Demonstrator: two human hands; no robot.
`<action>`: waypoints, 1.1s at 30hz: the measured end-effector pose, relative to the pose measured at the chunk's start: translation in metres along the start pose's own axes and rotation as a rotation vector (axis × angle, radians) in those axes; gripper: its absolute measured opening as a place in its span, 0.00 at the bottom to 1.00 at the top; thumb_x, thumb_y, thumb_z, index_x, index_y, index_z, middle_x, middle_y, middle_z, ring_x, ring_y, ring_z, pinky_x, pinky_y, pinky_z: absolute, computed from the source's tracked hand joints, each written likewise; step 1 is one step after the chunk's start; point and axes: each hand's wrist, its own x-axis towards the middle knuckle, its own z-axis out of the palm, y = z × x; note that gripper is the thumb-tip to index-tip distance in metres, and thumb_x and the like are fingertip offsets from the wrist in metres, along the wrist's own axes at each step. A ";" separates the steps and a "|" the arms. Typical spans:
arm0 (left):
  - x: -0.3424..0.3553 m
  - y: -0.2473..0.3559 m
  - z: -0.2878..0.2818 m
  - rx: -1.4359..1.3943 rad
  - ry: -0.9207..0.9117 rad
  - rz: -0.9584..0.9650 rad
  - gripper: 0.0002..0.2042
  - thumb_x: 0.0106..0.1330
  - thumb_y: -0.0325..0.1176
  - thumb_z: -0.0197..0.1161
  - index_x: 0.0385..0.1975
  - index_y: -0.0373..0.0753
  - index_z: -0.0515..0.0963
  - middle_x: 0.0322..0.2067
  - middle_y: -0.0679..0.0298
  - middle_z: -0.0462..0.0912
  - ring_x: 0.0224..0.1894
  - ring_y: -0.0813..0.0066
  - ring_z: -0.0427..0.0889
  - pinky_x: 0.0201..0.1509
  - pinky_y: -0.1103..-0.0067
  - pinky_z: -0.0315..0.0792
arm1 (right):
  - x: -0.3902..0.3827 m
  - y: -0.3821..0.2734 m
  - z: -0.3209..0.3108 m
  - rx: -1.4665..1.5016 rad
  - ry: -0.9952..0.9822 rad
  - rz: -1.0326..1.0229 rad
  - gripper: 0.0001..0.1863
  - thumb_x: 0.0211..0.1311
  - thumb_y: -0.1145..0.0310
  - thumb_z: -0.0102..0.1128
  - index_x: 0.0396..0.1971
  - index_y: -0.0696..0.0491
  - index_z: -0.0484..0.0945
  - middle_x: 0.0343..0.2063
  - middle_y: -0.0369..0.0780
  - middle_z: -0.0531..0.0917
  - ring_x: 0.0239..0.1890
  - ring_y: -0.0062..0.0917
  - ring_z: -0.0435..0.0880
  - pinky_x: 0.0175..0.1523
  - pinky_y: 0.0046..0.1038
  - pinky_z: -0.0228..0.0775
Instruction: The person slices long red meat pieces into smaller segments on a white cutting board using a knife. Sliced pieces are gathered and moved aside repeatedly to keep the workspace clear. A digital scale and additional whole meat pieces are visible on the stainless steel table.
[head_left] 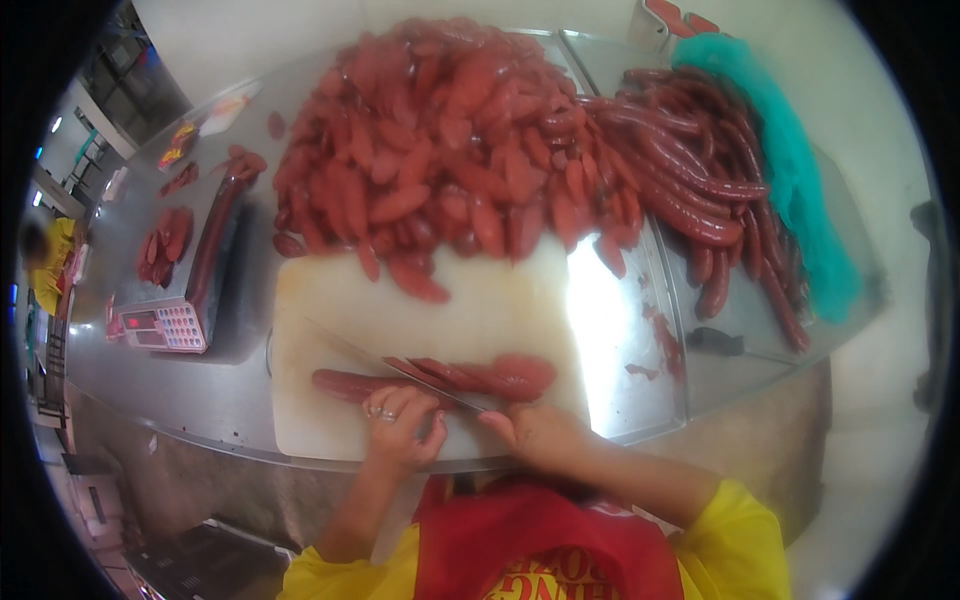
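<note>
On a white cutting board point(310, 320) lies a red sausage point(340, 383), with several slanted slices point(520, 376) fanned out at its right end. My left hand point(403, 420), a ring on one finger, presses down on the sausage with curled fingers. A long knife point(432, 379) is in my right hand point(540, 432), fingers wrapped round its handle, which the hand hides. The blade runs up and leftward across the sausage beside my left fingertips. Behind the board rises a large heap of cut sausage slices point(440, 150), some lying over the board's far edge.
At the right, whole sausages point(690, 190) are piled beside a crumpled green plastic bag point(790, 190). A dark-handled tool point(716, 342) lies below them. At the left stands a digital scale point(165, 328) with sausage pieces point(165, 245) on it. Farther off, a person point(52, 265) in yellow is visible.
</note>
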 end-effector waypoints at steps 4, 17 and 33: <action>-0.005 -0.009 -0.008 0.042 0.073 -0.008 0.14 0.44 0.29 0.71 0.33 0.44 0.78 0.37 0.64 0.75 0.43 0.61 0.72 0.51 0.67 0.65 | -0.058 0.018 -0.032 -0.111 -0.097 0.138 0.33 0.70 0.40 0.43 0.28 0.59 0.77 0.19 0.54 0.81 0.24 0.52 0.82 0.32 0.46 0.75; 0.000 -0.010 -0.012 0.045 -0.004 -0.060 0.15 0.43 0.30 0.72 0.32 0.44 0.78 0.37 0.64 0.75 0.43 0.59 0.72 0.51 0.67 0.65 | -0.003 -0.009 0.004 -0.089 -0.036 -0.011 0.34 0.71 0.41 0.41 0.26 0.59 0.77 0.20 0.54 0.81 0.26 0.51 0.83 0.34 0.46 0.76; 0.003 -0.035 -0.021 -0.008 0.015 -0.043 0.15 0.41 0.28 0.72 0.30 0.43 0.77 0.34 0.64 0.76 0.40 0.60 0.73 0.47 0.68 0.69 | -0.062 0.003 -0.018 -0.158 -0.052 0.100 0.30 0.69 0.43 0.48 0.23 0.58 0.77 0.13 0.52 0.78 0.17 0.48 0.80 0.21 0.43 0.73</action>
